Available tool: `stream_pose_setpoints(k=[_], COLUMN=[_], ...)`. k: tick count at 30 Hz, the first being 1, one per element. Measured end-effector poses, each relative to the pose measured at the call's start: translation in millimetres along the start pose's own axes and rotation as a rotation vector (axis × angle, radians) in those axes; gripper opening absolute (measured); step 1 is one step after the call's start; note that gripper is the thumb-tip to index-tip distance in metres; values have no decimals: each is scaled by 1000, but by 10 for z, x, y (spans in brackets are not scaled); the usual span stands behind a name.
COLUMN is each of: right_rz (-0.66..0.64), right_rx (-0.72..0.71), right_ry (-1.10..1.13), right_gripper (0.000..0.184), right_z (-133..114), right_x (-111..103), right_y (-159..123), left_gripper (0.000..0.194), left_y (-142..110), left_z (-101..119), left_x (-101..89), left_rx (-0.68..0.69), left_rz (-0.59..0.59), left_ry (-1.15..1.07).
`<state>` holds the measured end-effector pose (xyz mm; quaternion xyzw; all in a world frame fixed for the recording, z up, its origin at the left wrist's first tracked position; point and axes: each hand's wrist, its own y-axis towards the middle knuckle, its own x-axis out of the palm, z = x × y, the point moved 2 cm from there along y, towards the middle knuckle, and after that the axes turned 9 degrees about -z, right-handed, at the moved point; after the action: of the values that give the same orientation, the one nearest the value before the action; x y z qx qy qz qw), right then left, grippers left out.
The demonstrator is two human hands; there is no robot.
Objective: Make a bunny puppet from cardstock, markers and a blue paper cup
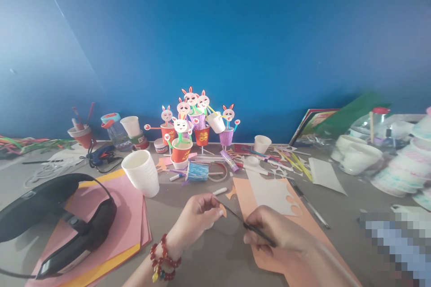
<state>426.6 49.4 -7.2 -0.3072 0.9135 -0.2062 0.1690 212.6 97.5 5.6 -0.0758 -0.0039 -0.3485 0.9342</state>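
My left hand point(197, 217), with red beads at the wrist, pinches a small orange paper piece point(222, 210) between thumb and fingers. My right hand point(281, 228) is closed round a thin black tool point(234, 213) with a slim front part and a thicker handle. Its slim end reaches to the fingers of my left hand, next to the paper piece; the exact kind of tool is unclear. Under my right hand lies an orange paper sheet point(244, 193). A white sheet with round cut-outs point(269, 190) rests on it.
Rabbit-faced paper-cup figures point(182, 143) stand towards the blue wall. A white cup stack point(140, 172) and black headset point(77, 228) are on the left, the headset over pink paper point(129, 219). Markers point(252, 169) and scraps lie mid-table; white cups point(358, 157) stand right.
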Motion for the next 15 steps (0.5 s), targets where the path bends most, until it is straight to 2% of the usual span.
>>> stream_pose_setpoints(k=[4,8,13,15], right_rz=[55,83,97,168], right_rx=[13,-33,-241,-330], right_ry=[26,39,2,-27], right_gripper=[42,47,49,49], right_z=[-9,-87,-120,-104], right_x=[43,87,36,-8], right_y=[2,-2,34,74], left_gripper=[15,16,22,23], left_y=[-18,-24,-3,4], left_z=[7,-2,-5,4], left_x=[4,9,21,28], left_rx=[0,-5,-15,-18], left_rz=[-3,7,17,28], left_ry=[2,-4,-51,-65])
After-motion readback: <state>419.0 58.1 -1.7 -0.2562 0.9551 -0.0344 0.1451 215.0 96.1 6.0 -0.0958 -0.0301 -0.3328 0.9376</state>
